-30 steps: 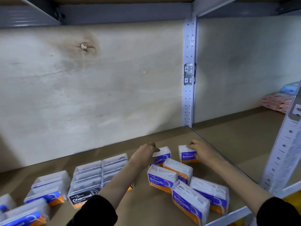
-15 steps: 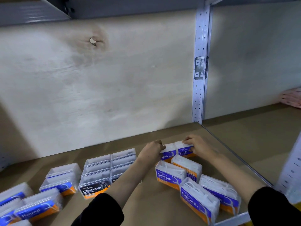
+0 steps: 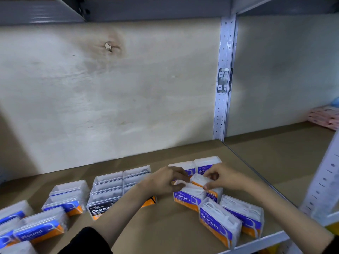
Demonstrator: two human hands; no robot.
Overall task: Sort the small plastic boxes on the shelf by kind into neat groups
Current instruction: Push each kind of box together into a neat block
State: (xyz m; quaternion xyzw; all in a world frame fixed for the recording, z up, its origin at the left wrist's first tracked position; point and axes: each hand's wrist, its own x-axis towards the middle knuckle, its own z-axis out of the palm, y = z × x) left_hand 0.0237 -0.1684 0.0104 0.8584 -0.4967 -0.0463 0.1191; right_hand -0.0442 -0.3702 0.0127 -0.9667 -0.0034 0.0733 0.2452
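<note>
1. Right hand (image 3: 226, 177): grip pinched on the tilted Smooth box (image 3: 200, 180), thumb on its near edge, fingers over the far end. Half a second ago this hand rested on the back-row boxes; it has pulled back toward 6 o'clock onto this one.
2. Left hand (image 3: 165, 181): grip closed loosely at the left end of the same tilted box and touching the front Smooth box (image 3: 187, 195) below it. Cannot tell which of the two it actually holds. It has also come back from the back row.
3. Back pair of Smooth boxes (image 3: 207, 163) at 12 o'clock of the hands: now side by side, touching, square to the shelf (image 3: 176, 233). A second ago they stood apart, so that row looks finished.
4. Meaning: the purple Smooth group is being built row by row; the tilted box, lying askew on its neighbours, is likely next to be squared in behind the back pair.
5. Two more Smooth boxes (image 3: 231, 219) at 5 o'clock, angled, near the shelf's front edge, not yet aligned.
6. Charcoal boxes (image 3: 110, 193) at 9 o'clock: already a tidy block.
7. Round boxes (image 3: 38, 230) at 8 o'clock: loose, blue labels, still to straighten.
</note>
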